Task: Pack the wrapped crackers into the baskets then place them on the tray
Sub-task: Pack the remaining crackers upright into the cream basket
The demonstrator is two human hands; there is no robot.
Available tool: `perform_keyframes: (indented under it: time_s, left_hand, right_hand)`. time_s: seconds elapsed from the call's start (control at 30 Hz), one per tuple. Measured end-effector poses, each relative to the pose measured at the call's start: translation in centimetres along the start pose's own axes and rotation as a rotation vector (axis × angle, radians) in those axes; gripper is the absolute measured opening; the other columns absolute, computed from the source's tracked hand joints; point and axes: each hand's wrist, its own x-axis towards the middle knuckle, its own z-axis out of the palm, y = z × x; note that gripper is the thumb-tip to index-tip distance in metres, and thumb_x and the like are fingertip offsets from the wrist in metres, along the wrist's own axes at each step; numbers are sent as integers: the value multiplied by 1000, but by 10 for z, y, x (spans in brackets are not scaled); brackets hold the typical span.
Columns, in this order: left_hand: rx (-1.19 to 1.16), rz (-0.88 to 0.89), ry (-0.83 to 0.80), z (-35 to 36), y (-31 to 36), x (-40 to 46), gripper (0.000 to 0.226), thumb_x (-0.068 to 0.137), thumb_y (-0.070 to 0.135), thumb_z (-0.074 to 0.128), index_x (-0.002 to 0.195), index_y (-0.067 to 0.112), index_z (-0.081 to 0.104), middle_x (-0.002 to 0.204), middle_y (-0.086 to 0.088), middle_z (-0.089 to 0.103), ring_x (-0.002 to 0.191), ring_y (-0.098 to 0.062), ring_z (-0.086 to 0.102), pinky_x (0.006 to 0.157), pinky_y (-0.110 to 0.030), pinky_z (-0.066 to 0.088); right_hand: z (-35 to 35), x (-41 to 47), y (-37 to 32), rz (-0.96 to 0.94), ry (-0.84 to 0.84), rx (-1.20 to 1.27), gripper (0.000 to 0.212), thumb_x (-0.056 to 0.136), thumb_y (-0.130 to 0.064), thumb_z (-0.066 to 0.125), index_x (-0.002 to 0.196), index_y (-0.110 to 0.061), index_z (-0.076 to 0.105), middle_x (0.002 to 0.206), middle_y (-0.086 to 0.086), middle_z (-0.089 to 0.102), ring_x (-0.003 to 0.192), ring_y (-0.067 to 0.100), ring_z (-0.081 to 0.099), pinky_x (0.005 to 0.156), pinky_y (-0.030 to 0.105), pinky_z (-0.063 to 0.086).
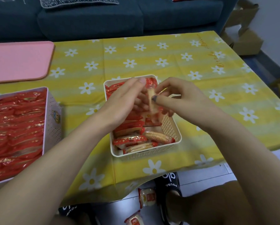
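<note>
My left hand (pixel 128 96) and right hand (pixel 176 96) together pinched one wrapped cracker (pixel 151 99) on edge above the cream basket (pixel 171 127). Risk: the basket looked nearly full, so the slick wrapper could slip and fall outside.

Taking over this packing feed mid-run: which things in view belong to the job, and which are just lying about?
Belongs to the job:
- cream basket, nearly full of wrapped crackers
- cracker packet held by left hand and right hand
- pink box of packets
- pink tray
- two dropped packets on the floor

Just lying about:
- sofa
- cardboard boxes
- slippers
</note>
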Motion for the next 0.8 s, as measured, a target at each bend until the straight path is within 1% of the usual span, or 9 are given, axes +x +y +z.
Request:
perform_keyframes:
  time_s: [0.07,0.17,0.27,0.33,0.4,0.47,0.53,0.7,0.8]
  left_hand:
    - [9,-17,12,-1,-1,0,27,105,42,45,93,22,58,73,13,65,68,-7,64,68,-25,50]
    - [190,74,12,-8,-9,3,26,89,46,63,92,20,57,81,6,62,73,-12,59,72,-35,47]
    - [289,104,33,-10,-13,4,26,82,36,61,96,15,57,85,0,64,75,-19,58,73,-41,48]
    - [330,103,47,-10,-12,3,32,80,34,59,101,11,58,94,-8,66,86,-28,63,81,-48,51]
    - [328,104,47,-11,-13,3,32,79,32,59,103,11,60,92,-3,65,84,-20,62,81,-44,52]
    - [311,98,37,-12,-14,3,28,78,29,60,102,15,60,88,5,62,81,-11,59,78,-35,50]
    - [312,110,23,-10,-14,2,23,78,28,62,99,21,60,88,10,62,81,-9,59,79,-32,49]
    - [369,201,-78,-9,-16,-2,24,80,18,69,100,22,57,94,-4,64,86,-29,65,79,-46,55]
    - [682,305,-115,-13,-25,-3,47,73,27,79,113,25,55,107,6,56,99,-18,56,88,-42,48]
  right_hand:
    - [-1,-1,-1,1,-79,23,17,87,-12,70,104,-16,69,95,13,69,80,29,71,75,36,57]
    - [-4,-2,-2,-1,-137,89,26,88,3,61,108,-12,70,103,15,70,93,31,71,86,34,58]
    - [-5,0,-1,-12,-56,122,26,85,8,63,108,-6,64,99,16,70,82,32,71,79,36,60]
    - [-6,3,4,-51,74,-2,33,82,0,71,110,-14,61,99,9,66,76,21,65,70,32,56]
    - [-9,5,9,-74,137,-124,42,80,-10,75,116,-26,59,107,0,61,86,14,61,74,29,53]
    - [-12,6,12,-71,87,-136,46,81,-14,76,120,-31,60,113,-4,61,95,15,63,80,28,55]
    - [-11,6,14,-91,25,-142,44,81,-11,74,118,-32,64,108,-4,64,92,17,65,80,27,55]
    - [-8,4,19,-229,0,-372,34,76,-9,72,104,-28,69,90,-9,68,86,10,63,75,29,51]
    - [-12,4,21,-285,-17,-480,31,74,-7,72,100,-24,68,89,-7,66,82,10,59,74,31,49]
